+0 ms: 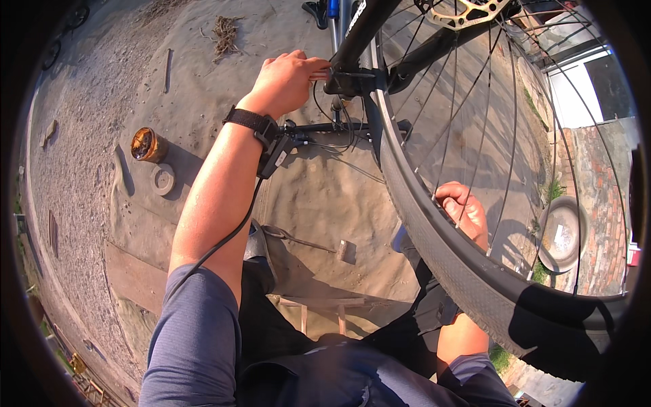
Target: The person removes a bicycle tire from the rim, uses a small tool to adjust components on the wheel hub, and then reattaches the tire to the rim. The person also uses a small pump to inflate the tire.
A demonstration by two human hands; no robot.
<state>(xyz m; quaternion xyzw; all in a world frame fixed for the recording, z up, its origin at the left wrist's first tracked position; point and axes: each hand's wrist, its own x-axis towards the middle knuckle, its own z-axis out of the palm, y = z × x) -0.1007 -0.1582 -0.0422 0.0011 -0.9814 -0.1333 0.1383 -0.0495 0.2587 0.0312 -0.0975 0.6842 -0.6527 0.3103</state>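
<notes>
Open tin (pixel 146 144) at 9 o'clock on the ground. Left hand (pixel 285 81) pinches brake part (pixel 339 83) at 12 o'clock; keep pinch steady. Right hand (pixel 464 211) at 3 o'clock curls around spokes, steadying wheel (pixel 434 224).

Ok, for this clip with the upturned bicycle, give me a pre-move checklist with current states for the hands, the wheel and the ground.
1. Left hand placed on the black brake part at the fork: ok, fingertips touch it.
2. Right hand steadying the spoked black-tyred bicycle wheel: ok, fingers reach through the spokes at the rim.
3. Tool in the left hand: cannot tell, fingers hide it.
4. Wheel seated in the fork: cannot tell, axle cut off at the top edge.
5. Small hammer on the ground away from the feet: not ok, it lies close below the wheel.
6. Rusty round tin out of the way: ok, off to the left.
</notes>
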